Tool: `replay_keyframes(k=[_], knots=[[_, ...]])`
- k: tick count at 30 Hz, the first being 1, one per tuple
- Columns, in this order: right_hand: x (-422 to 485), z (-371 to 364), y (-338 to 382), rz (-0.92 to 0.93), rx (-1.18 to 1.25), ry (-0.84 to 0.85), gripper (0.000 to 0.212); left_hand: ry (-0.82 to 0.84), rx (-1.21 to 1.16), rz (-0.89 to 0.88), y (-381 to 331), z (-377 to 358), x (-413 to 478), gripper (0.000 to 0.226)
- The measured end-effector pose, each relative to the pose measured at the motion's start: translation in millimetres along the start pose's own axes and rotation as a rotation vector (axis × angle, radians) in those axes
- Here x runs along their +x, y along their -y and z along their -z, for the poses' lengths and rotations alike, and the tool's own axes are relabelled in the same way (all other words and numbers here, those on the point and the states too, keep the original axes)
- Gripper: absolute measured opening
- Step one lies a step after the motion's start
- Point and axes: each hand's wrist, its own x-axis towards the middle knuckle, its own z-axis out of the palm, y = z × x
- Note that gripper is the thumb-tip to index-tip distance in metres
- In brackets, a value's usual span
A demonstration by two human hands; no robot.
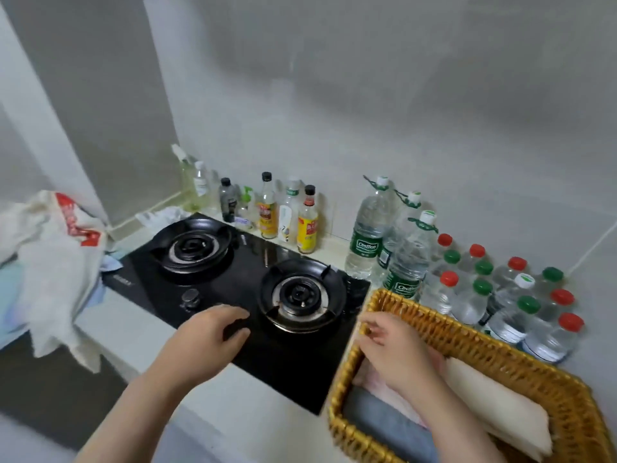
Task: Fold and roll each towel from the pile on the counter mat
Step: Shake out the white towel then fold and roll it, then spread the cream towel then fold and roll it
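A yellow wicker basket (474, 339) stands on the counter at the lower right. Inside it lie a cream rolled towel (494, 402), a pink towel (384, 392) and a grey towel (384, 426). My right hand (394, 352) hovers over the basket's left end above the pink towel, fingers loosely curled, nothing plainly gripped. My left hand (203, 339) hangs over the front of the black gas stove (240, 289), fingers relaxed and empty. A heap of white cloth with red print (56, 255) lies at the far left.
Sauce and oil bottles (267, 212) line the wall behind the stove. Large water bottles (397, 245) and several small capped ones (500, 295) crowd the counter behind the basket. A stove knob (191, 297) sits near my left hand.
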Motion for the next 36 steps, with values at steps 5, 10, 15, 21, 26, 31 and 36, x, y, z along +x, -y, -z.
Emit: replay_keyframes(k=[5, 10, 15, 21, 26, 31, 36], knots=[[-24.1, -54.3, 62.3, 0.116, -0.059, 0.097, 0.028, -0.040, -0.004, 0.171, 56.6, 50.4, -72.4, 0.034], [-55.2, -97.8, 117.9, 0.216, -0.111, 0.194, 0.029, -0.097, 0.093, 0.217, 101.5, 95.4, -141.8, 0.039], [-83.1, -141.1, 168.5, 0.320, -0.155, 0.255, 0.030, -0.117, 0.086, 0.307, 137.5, 131.3, -206.8, 0.036], [-99.6, -187.3, 217.8, 0.437, -0.188, 0.320, 0.030, -0.206, 0.091, 0.466, 183.5, 163.4, -276.1, 0.036], [-102.0, -229.7, 252.7, 0.489, -0.195, 0.406, 0.029, -0.267, 0.091, 0.559, 216.6, 181.8, -310.6, 0.037], [-82.2, -268.0, 286.4, 0.540, -0.238, 0.474, 0.034, -0.300, 0.093, 0.614, 251.4, 199.0, -312.4, 0.038], [-42.9, -312.3, 310.5, 0.552, -0.251, 0.508, 0.034, -0.303, 0.096, 0.648, 306.4, 207.3, -292.9, 0.037]])
